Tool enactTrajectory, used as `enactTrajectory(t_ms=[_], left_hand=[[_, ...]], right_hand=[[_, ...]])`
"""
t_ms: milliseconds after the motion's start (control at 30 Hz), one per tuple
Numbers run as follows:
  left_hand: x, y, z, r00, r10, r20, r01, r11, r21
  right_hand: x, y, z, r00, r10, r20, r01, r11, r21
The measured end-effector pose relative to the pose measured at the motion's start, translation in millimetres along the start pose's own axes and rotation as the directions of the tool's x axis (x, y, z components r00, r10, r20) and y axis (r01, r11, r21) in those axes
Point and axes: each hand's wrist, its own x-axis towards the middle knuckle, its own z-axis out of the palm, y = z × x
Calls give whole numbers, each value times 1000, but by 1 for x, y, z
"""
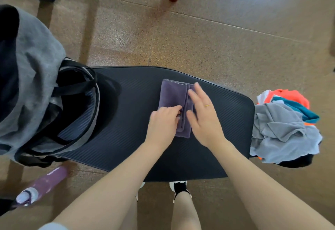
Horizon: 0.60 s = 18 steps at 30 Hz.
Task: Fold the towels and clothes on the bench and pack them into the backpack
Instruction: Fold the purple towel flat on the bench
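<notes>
1. The purple towel [174, 101] lies in the middle of the dark bench [126, 121], already folded into a narrow stack, with my two hands on its near end
2. My left hand [164, 121] curls at the fingertips and pinches the towel's folded edge near the centre crease
3. My right hand [201, 113] lies flat on the right half, fingers straight and slightly spread, pressing the layers down
4. The cloth looks soft, light and limp, so I judge it will sag and unfold unless I grip through all the layers at once; the best hold seems to be the thick folded edge, with the flat hand supporting underneath when I lift
5. The backpack [78, 102] stands open at the left end of the bench, and the loose clothes [282, 130] wait in a heap at the right end, still unfolded
</notes>
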Motion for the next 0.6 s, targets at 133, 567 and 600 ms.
enactTrajectory(t_ms=[133,567,600], left_hand=[[-18,-17,22,993,30,-110,-15,991,136],[-13,-40,20,997,-45,66,42,998,49],[-14,-40,16,997,-39,69,36,999,39]], right_hand=[[-1,10,9,889,-313,336,430,823,-372],[51,14,23,941,89,326,94,859,-504],[48,12,23,949,82,306,79,875,-478]])
